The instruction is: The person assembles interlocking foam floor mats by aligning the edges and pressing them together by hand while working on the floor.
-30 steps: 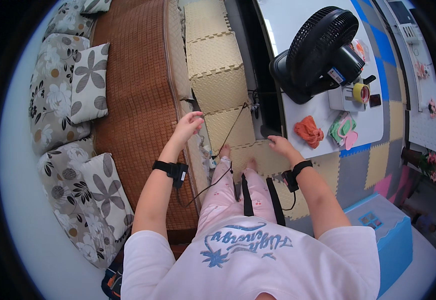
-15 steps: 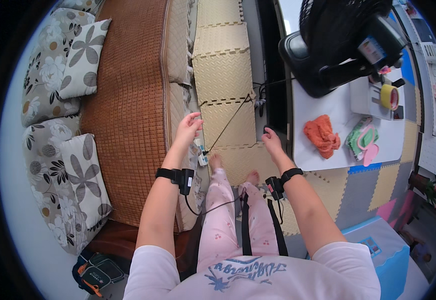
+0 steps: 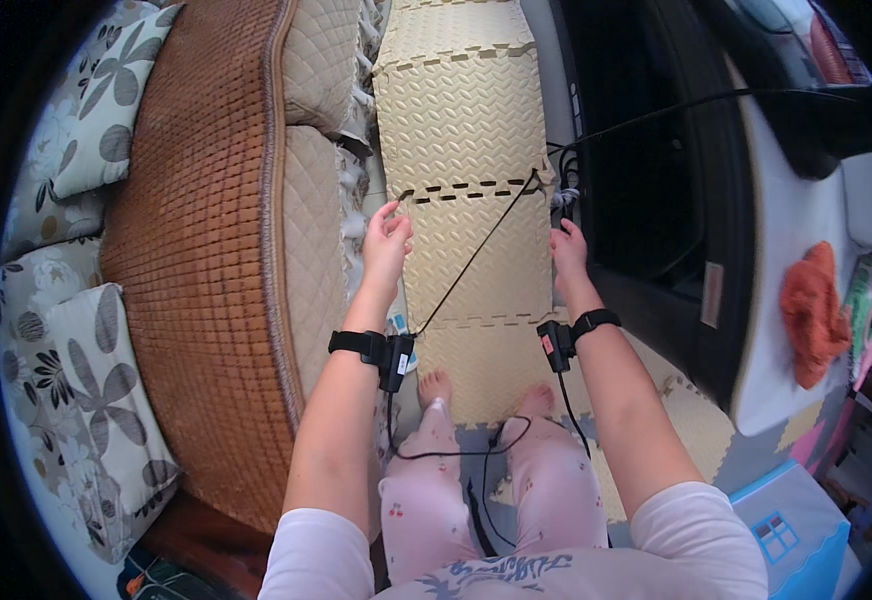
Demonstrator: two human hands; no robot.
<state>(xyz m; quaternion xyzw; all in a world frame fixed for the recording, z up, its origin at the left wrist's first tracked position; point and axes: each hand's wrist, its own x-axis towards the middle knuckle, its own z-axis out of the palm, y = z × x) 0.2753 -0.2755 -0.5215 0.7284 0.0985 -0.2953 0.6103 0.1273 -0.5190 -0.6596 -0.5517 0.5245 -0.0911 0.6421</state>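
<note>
My left hand (image 3: 387,243) hovers above the pale yellow foam mat (image 3: 476,255), beside the sofa's edge. Its fingers are loosely bent and apart, with nothing in them. Near the dark cabinet, my right hand (image 3: 568,250) is also in the air, empty, its fingers partly spread. Between the two hands a black cable (image 3: 471,262) runs slantwise over the mat, from bundled cords (image 3: 564,185) by the cabinet to a white and blue item (image 3: 401,325) partly hidden behind my left wrist. Each wrist wears a black strap with a small corded box.
At left stands a sofa with a brown woven cover (image 3: 196,230) and patterned cushions (image 3: 106,385). A black glass-fronted cabinet (image 3: 646,200) lines the right side. An orange cloth (image 3: 814,315) lies on the white tabletop (image 3: 766,385). A blue box (image 3: 791,530) is lower right.
My view has moved closer to the mat, and the table and fan have slid rightward in it. Both hands stay raised and empty. My feet appear lower in the picture.
</note>
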